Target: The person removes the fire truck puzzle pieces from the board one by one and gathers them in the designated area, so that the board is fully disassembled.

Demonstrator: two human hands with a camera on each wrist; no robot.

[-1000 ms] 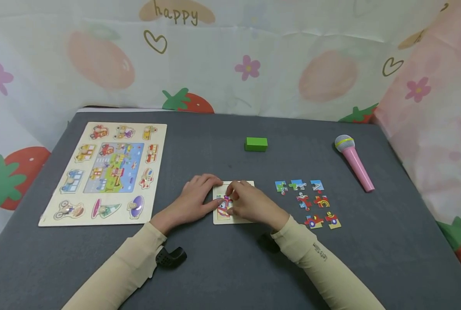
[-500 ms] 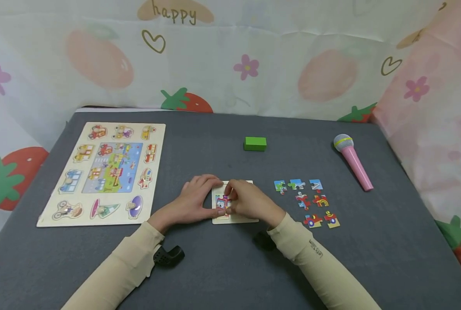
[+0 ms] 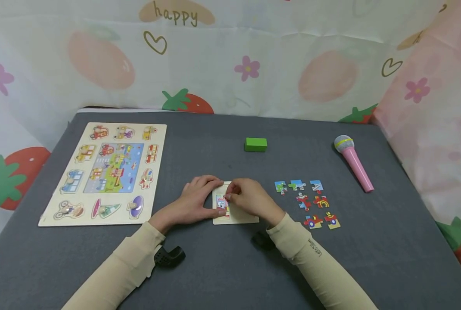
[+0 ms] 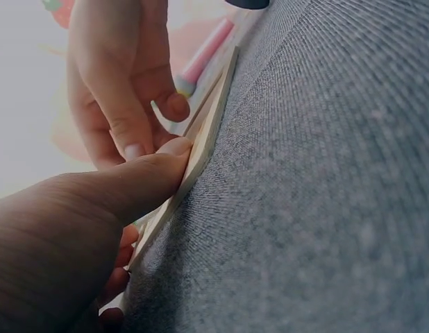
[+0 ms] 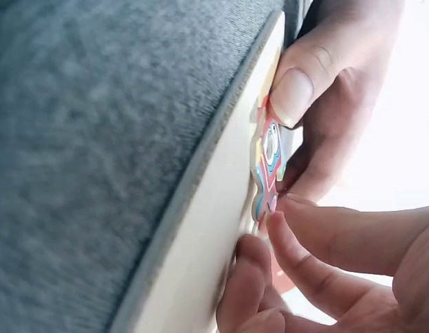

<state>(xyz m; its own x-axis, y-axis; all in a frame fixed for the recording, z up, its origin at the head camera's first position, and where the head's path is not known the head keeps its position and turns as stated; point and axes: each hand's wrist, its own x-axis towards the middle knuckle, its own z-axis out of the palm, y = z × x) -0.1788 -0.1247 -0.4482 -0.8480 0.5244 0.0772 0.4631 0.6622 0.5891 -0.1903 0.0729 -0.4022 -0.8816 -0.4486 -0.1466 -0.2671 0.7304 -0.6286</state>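
A small wooden jigsaw tray (image 3: 245,216) lies on the grey table, with colourful pieces at its left end. My left hand (image 3: 193,200) holds that end, its fingers at the upper left edge and its thumb pressing on the pieces. Colourful jigsaw pieces (image 5: 270,149) show under the thumb in the right wrist view. My right hand (image 3: 251,198) pinches the edge of a red jigsaw piece (image 3: 226,199) with thumb and index finger, close over the tray. Its other fingers curl near the bare wood. The fingertips partly hide the piece.
Several loose jigsaw pieces (image 3: 303,200) lie right of the tray. Behind it sits a green block (image 3: 255,144), and a pink toy microphone (image 3: 354,163) lies at the far right. A large vehicle puzzle board (image 3: 158,172) occupies the left of the table (image 3: 215,275).
The left thumb has slid slightly lower along the pieces. My right fingertips have shifted a little up at the piece's edge. The loose pieces have stayed put.
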